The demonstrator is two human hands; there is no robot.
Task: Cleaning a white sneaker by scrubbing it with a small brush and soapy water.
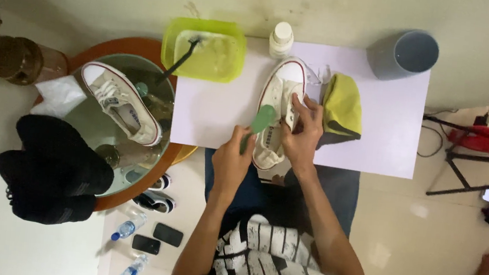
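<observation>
The left hand [232, 157] is closing its fingers around a green brush [259, 123], laying its head on the side of a white sneaker [278, 112]. The right hand [303, 134] is pressing down on the sneaker's laces, fingers spread over the tongue. The sneaker is lying on a white sheet [217, 111] at the centre, toe pointing to twelve o'clock. A yellow-green cloth [342, 108] is sitting just beside it at three o'clock. A lime tub [205, 49] of soapy water is standing at ten o'clock, a white bottle [281, 39] at twelve. The second sneaker [119, 103] is resting on a round glass counter [93, 123] at nine o'clock.
</observation>
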